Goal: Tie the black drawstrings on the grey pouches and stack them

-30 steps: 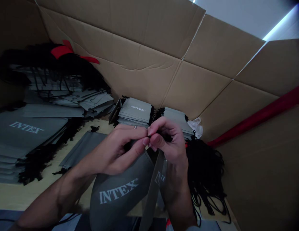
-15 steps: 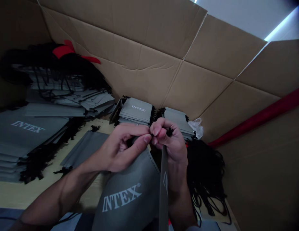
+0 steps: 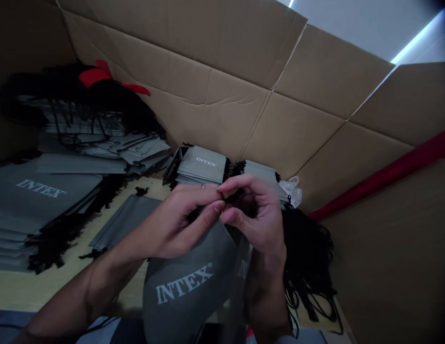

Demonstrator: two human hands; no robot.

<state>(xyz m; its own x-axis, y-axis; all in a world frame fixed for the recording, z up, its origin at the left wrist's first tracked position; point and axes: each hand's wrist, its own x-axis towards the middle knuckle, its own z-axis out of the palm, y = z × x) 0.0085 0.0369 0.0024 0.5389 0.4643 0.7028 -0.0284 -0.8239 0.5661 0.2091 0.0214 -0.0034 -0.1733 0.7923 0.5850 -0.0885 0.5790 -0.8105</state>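
A grey fabric drawstring bag printed INTEX hangs below my two hands in the middle of the view. My left hand pinches the bag's top edge between thumb and fingers. Touching it at the fingertips, my right hand is curled round a black cord at the bag's top. A ring shows on a left finger.
Stacks of grey INTEX bags lie at the left, two smaller stacks at the back. Black cords are heaped at the right, more with a red strip at the far left. Cardboard walls surround the wooden tabletop.
My right hand has turned and opened a little round the black cord, palm now more towards me. The bag has swung slightly; the left hand stays almost where it was.
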